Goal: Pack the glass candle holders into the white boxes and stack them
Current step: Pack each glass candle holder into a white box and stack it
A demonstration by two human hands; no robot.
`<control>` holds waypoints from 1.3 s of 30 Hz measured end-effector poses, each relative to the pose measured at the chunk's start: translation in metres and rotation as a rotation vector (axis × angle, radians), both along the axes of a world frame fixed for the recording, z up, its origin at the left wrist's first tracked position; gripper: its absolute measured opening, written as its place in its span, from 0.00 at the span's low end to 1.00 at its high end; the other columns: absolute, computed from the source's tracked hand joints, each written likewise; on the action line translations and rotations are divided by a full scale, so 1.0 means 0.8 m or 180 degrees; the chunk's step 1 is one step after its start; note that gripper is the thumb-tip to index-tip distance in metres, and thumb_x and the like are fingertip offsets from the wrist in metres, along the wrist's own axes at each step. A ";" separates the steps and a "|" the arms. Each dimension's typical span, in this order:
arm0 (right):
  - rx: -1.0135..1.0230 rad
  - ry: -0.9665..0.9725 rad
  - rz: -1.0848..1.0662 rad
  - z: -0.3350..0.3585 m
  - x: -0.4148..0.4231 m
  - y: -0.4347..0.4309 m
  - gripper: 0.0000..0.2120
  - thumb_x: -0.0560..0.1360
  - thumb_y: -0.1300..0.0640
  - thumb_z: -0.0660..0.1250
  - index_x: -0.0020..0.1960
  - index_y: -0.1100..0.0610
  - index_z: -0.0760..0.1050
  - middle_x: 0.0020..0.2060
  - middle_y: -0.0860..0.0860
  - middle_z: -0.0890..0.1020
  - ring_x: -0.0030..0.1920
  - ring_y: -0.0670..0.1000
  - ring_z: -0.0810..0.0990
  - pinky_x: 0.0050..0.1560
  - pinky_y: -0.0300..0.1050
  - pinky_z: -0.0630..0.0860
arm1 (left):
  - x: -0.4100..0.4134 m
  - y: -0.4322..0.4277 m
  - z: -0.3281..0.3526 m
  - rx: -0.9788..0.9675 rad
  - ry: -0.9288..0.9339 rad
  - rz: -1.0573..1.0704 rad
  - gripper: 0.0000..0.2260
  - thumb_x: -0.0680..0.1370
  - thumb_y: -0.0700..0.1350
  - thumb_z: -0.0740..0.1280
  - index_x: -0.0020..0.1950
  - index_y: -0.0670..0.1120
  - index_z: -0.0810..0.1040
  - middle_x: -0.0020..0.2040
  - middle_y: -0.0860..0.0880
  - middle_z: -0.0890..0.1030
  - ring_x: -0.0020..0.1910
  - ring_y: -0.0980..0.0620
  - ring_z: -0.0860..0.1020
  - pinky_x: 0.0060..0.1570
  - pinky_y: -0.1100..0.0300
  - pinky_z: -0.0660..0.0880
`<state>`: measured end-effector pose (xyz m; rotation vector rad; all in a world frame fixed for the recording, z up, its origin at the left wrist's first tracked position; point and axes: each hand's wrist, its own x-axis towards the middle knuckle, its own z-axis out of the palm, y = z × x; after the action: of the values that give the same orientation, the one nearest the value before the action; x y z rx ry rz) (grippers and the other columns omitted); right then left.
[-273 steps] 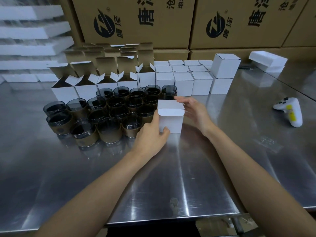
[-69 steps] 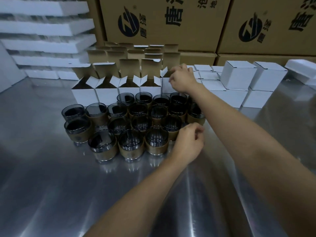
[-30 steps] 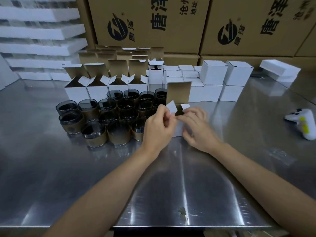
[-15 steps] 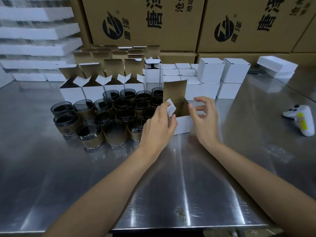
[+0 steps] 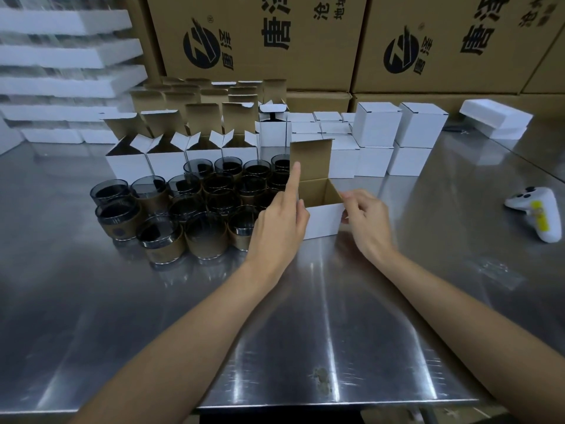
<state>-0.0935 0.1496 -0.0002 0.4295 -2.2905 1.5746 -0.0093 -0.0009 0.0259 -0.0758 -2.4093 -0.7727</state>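
One white box (image 5: 321, 222), open

Sits beside glass candle holders (image 5: 211, 206). Pinched at right wall by right hand (image 5: 365, 220); lid flap (image 5: 312, 159) touched by left hand (image 5: 276, 229)'s straight index, rest curled, grip unclear. Could buckle if squeezed.

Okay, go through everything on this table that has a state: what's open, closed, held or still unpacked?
front box, open, no holder seen inside
lid, standing upright
left hand, index finger raised along the lid's edge
right hand, pinches the front box's right wall
candle holders, upright, unpacked
back row of boxes, open, flaps up
stacked boxes, closed
controller, lying untouched
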 end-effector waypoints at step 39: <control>0.1855 0.0150 0.0223 0.001 -0.110 -0.017 0.21 0.75 0.47 0.61 0.63 0.33 0.58 0.69 0.44 0.66 0.66 0.51 0.70 0.58 0.52 0.71 | -0.004 0.001 0.005 -0.0535 -0.1008 0.0581 0.23 0.83 0.58 0.52 0.70 0.43 0.63 0.48 0.37 0.80 0.50 0.34 0.78 0.44 0.46 0.73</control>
<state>-0.1814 0.1360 0.0006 0.6799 -2.6944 0.8801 -0.0126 -0.0004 0.0300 0.2125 -2.7296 -0.5291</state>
